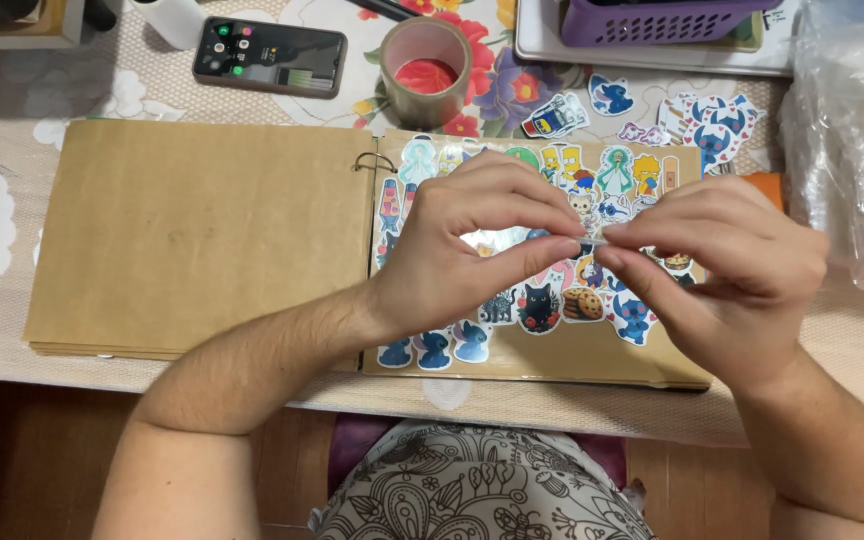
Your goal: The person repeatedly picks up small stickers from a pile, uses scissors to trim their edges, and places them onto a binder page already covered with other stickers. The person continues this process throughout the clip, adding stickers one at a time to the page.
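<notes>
An open brown-paper scrapbook [192,230] lies on the table, its right page [592,355] covered with several cartoon stickers [540,306]. My left hand [472,245] and my right hand [722,265] meet above that page. The fingertips of both hands pinch one small thin sticker [592,240] between them, seen edge-on and mostly hidden. Loose stickers [707,125] lie just beyond the book's top right corner.
A roll of brown tape [425,72] and a black phone [270,56] sit behind the book on a flowered tablecloth. A purple basket [652,22] on a white tray is at the back right. Clear plastic bags [852,150] lie at the right edge.
</notes>
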